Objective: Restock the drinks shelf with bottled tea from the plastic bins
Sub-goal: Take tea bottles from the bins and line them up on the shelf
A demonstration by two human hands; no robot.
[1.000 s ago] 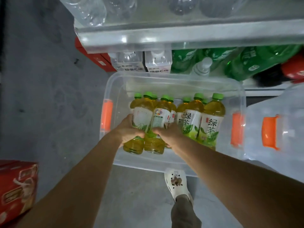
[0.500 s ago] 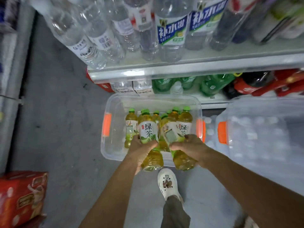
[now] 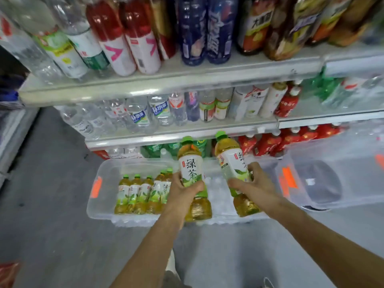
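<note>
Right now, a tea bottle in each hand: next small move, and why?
Probably carry both up toward the shelves. The left hand grips one tea bottle, the right hand the other; both are clear of the bin, caps up.

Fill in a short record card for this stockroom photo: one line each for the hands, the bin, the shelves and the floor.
left hand: grips one green tea bottle, upright, lifted above the bin
right hand: grips a second tea bottle, tilted left
bin: clear plastic, orange handles, on the floor; a row of tea bottles left inside
shelves: stocked with mixed drinks
floor: grey; a second clear bin at right
</note>
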